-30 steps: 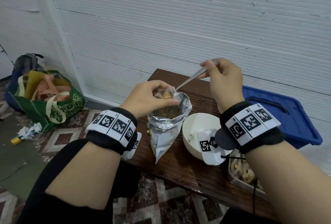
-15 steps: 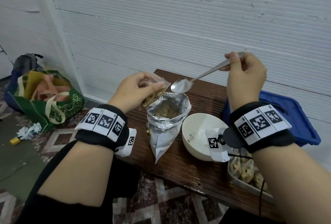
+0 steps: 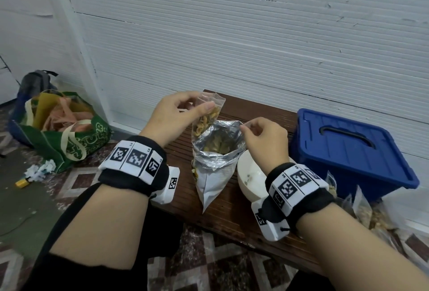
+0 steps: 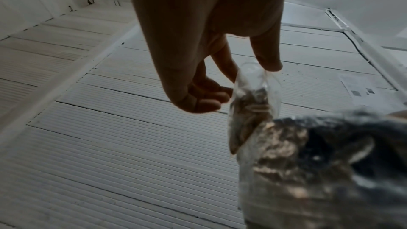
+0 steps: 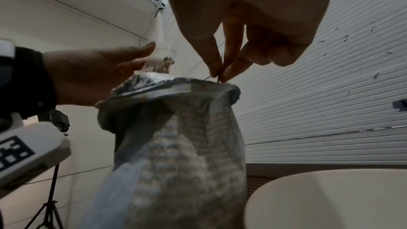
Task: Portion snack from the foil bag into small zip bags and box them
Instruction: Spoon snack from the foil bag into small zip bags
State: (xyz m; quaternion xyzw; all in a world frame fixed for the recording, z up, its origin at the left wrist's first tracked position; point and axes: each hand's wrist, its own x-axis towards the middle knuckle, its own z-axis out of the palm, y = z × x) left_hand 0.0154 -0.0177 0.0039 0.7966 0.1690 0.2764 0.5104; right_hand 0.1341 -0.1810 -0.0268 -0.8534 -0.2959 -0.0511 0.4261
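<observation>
My left hand [image 3: 203, 106] pinches the top of a small clear zip bag [image 3: 205, 119] partly filled with curly yellow snack, and holds it just above the left rim of the open foil bag [image 3: 213, 174]. In the left wrist view the zip bag [image 4: 253, 104] hangs from thumb and forefinger over the foil bag [image 4: 308, 163]. My right hand [image 3: 242, 125] is at the foil bag's right rim. Its thumb and forefinger [image 5: 220, 76] pinch the thin end of the spoon handle, whose bowl is hidden down inside the foil bag [image 5: 187, 145].
A white bowl [image 3: 250, 174] stands right of the foil bag on the brown slatted table [image 3: 232, 221]. A blue lidded box [image 3: 348, 151] sits at the far right, with several filled zip bags [image 3: 362, 211] in front of it. A green tote [image 3: 69, 132] lies on the floor, left.
My right hand came down from its raised position to the foil bag's rim, and the spoon went into the bag. My left hand lifted the zip bag slightly, upright.
</observation>
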